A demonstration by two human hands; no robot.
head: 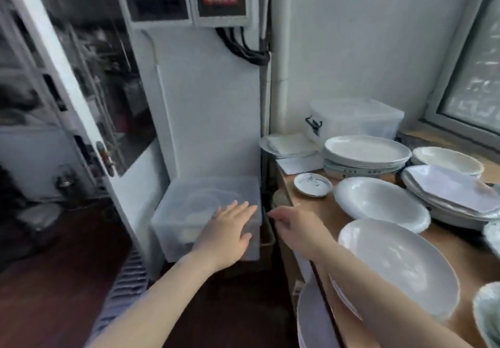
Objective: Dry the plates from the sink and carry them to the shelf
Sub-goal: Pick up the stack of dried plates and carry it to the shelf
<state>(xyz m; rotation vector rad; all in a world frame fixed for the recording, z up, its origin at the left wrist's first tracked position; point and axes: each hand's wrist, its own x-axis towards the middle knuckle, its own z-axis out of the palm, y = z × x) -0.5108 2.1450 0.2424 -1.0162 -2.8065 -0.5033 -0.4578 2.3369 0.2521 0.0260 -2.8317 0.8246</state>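
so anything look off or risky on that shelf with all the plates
The nearest large white plate juts past the wooden shelf's front edge, so it could get knocked off. Nothing looks broken or spilled, though the picture is blurry.

Probably a restaurant's back kitchen: stacked white plates (pixel 365 155) crowd a wooden shelf (pixel 311 201) beside storage bins (pixel 205 212).

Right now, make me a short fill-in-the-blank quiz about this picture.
1. The left hand reaches toward a clear plastic ____ on the floor.
2. The small patterned dish sits on the wooden ____.
3. Both hands hold ____.
4. The right hand has its fingers ____.

Missing words: box; shelf; nothing; curled
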